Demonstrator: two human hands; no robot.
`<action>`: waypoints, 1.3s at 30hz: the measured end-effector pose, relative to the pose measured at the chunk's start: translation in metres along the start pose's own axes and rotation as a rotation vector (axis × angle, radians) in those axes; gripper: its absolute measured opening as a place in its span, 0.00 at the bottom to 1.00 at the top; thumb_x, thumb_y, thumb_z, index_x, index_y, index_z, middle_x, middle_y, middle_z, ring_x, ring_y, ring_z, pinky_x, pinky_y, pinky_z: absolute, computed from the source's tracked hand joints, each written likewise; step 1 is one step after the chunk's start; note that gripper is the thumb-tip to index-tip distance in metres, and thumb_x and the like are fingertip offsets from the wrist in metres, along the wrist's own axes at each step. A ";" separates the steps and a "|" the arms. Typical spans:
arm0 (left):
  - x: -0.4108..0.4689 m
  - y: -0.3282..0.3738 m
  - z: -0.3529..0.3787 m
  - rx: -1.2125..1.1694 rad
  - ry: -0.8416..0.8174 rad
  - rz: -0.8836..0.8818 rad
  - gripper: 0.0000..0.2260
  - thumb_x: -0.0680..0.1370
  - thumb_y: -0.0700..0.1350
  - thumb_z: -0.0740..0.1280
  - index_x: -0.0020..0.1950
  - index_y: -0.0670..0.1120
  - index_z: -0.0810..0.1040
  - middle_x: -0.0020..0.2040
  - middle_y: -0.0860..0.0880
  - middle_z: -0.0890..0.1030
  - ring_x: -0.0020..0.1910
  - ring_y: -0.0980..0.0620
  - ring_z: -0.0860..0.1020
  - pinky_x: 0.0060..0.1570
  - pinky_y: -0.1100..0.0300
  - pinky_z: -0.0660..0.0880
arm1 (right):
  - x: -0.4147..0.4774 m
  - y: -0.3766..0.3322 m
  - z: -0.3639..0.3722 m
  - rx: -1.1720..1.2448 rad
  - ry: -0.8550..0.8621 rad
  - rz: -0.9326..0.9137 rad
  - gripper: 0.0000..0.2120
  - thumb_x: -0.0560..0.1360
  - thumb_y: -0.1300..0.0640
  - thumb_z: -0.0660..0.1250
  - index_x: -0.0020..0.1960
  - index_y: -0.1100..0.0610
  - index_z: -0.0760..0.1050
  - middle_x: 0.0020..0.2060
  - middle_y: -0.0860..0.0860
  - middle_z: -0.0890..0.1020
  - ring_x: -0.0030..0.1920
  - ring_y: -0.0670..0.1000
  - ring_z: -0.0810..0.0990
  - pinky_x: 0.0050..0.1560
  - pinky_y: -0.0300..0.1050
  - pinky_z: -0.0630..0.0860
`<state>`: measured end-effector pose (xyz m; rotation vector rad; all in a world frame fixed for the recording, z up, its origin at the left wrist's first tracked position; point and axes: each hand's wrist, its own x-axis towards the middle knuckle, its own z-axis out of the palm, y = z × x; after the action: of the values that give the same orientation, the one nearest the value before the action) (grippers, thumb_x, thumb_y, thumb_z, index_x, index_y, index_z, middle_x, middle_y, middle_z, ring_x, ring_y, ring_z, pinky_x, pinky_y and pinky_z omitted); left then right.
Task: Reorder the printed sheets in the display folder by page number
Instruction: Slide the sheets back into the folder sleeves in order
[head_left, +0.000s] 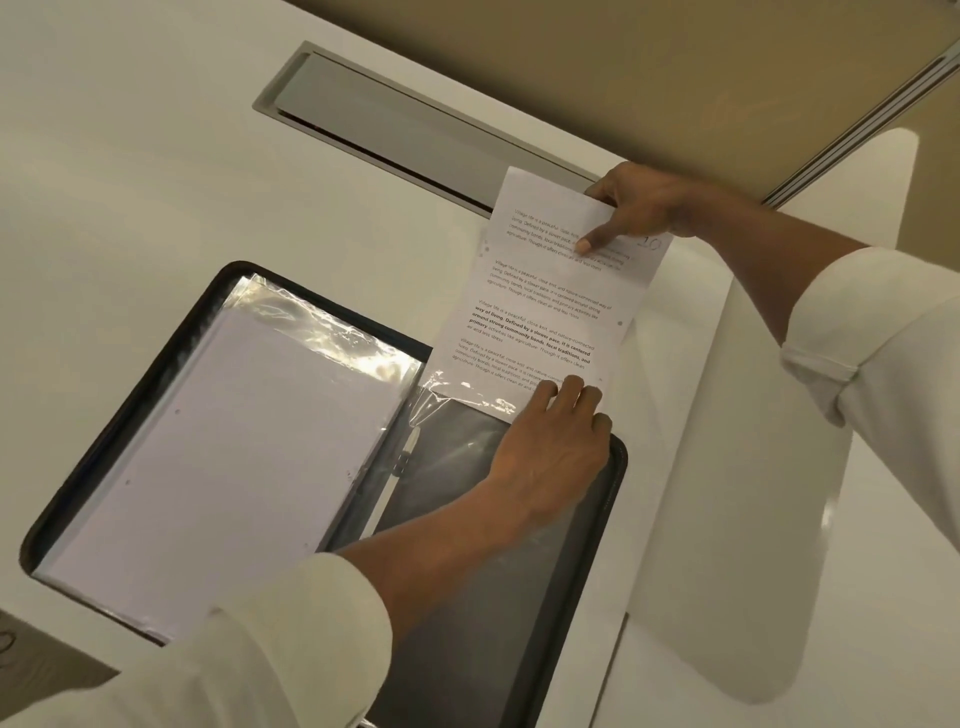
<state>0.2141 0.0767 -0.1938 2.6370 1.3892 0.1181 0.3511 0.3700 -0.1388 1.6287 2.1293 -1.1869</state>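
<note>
Closest to us, a cream cuff (291, 629) and the left forearm reach across the open display folder (143, 397), which lies flat on the white table (156, 156). On the folder's left half we see a stack of pockets filled with pages (234, 441), blank backs up, with crinkled plastic at their far end. On the right half lies a clear pocket (467, 447) over the dark cover. The left hand (550, 447) rests on that pocket's far end, fingers bent, fingertips pressing down right at its mouth. It grips nothing that we can make out.

The printed sheet (550, 301) stands most of the way out of the pocket. Only its near edge is tucked under the shiny plastic by the left fingertips, and the rest stretches away over the table, text side up. There are four blocks of print, one partly in bold.

At the sheet's far end, the right hand (644, 208) pinches it, one digit laid on top and the others behind the paper. There's a mark in the corner beside it, too small for us to read.

Beyond sits a long grey hatch (395, 119) set into the tabletop.
</note>
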 end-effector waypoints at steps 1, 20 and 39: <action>0.002 -0.001 -0.002 0.000 -0.013 -0.011 0.06 0.71 0.42 0.70 0.47 0.45 0.82 0.51 0.45 0.80 0.56 0.43 0.76 0.57 0.50 0.73 | 0.001 0.000 0.000 0.008 0.002 -0.001 0.18 0.68 0.51 0.84 0.57 0.50 0.86 0.49 0.48 0.89 0.48 0.53 0.88 0.50 0.50 0.85; 0.018 0.015 -0.006 -0.055 -0.138 -0.178 0.17 0.70 0.50 0.73 0.54 0.42 0.82 0.68 0.40 0.73 0.73 0.36 0.65 0.74 0.41 0.62 | 0.004 0.009 -0.015 0.106 0.051 -0.030 0.17 0.69 0.55 0.84 0.56 0.53 0.87 0.49 0.50 0.89 0.51 0.55 0.87 0.46 0.44 0.81; -0.090 0.013 0.027 -0.108 -0.112 -0.227 0.45 0.83 0.72 0.50 0.84 0.35 0.57 0.84 0.32 0.42 0.85 0.34 0.41 0.81 0.36 0.56 | 0.007 0.012 0.013 -0.023 -0.225 -0.013 0.20 0.65 0.49 0.85 0.55 0.52 0.86 0.48 0.45 0.89 0.49 0.51 0.88 0.61 0.53 0.83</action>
<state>0.1778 -0.0079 -0.2178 2.3426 1.5838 0.0163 0.3551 0.3664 -0.1574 1.4005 2.0083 -1.2773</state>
